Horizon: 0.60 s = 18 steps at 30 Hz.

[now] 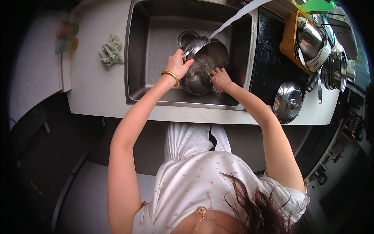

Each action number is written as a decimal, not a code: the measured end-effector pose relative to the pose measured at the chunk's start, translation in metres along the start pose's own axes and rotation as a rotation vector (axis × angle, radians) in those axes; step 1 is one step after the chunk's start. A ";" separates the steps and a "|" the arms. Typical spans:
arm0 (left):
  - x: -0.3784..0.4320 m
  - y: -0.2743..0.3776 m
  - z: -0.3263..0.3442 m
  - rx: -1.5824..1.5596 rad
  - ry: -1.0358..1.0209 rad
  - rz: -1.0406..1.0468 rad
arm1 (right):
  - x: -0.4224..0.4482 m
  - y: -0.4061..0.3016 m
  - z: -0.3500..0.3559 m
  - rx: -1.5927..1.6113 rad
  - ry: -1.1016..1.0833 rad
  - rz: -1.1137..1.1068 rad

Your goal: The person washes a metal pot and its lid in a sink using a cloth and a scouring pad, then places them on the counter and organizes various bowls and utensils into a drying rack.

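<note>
Tilted in the stainless steel sink (157, 58) is a round metal pot (222, 51), its mouth turned towards me. My left hand (176, 65), with a gold bangle at the wrist, is shut on the pot's handle (188, 52). A stream of water (236, 17) falls from the upper right onto the pot's far side, and water churns inside. At the pot's right rim is my right hand (221, 79), its fingers reaching into the pot among the splashes. Whether those fingers hold anything is hidden by the water and the hand.
A crumpled pale cloth (111, 51) lies on the counter left of the sink. To the right are a dark panel (267, 55), a shiny pot lid (287, 102), an orange basket (287, 44) of kitchenware and stacked metal pans (336, 70). The sink's drain (187, 38) lies behind the pot.
</note>
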<state>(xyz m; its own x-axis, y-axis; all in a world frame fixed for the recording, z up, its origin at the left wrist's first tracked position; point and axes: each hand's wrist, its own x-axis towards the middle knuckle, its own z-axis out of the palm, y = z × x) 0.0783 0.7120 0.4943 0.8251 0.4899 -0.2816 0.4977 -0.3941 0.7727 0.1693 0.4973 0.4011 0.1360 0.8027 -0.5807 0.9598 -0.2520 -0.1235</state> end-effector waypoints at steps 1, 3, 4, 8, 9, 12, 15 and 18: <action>-0.003 -0.001 0.000 -0.001 -0.001 -0.006 | -0.002 -0.018 -0.004 0.111 -0.028 -0.002; -0.011 0.000 -0.001 -0.005 0.013 0.000 | -0.001 -0.053 -0.006 0.437 0.041 -0.007; -0.011 0.000 -0.001 0.000 0.024 0.006 | 0.009 -0.065 -0.006 0.711 0.079 -0.022; -0.008 -0.005 -0.010 0.034 -0.007 -0.035 | 0.015 -0.080 -0.006 1.472 0.161 -0.114; -0.007 -0.006 -0.011 0.034 -0.007 -0.044 | 0.014 -0.075 -0.003 1.476 0.153 -0.116; -0.013 -0.007 -0.014 0.040 -0.027 -0.028 | -0.003 -0.044 0.001 0.640 0.062 0.028; -0.019 0.002 -0.012 0.023 -0.067 -0.024 | 0.003 0.001 0.001 -0.057 0.172 0.092; -0.025 -0.015 -0.002 0.003 -0.016 0.016 | 0.014 0.007 0.003 -0.125 0.227 0.061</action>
<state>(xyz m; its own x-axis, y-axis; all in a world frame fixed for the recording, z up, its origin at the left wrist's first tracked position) 0.0493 0.7068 0.4907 0.8372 0.4711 -0.2778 0.4848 -0.4040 0.7757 0.1775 0.5052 0.3898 0.2331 0.8923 -0.3865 0.9690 -0.2468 0.0146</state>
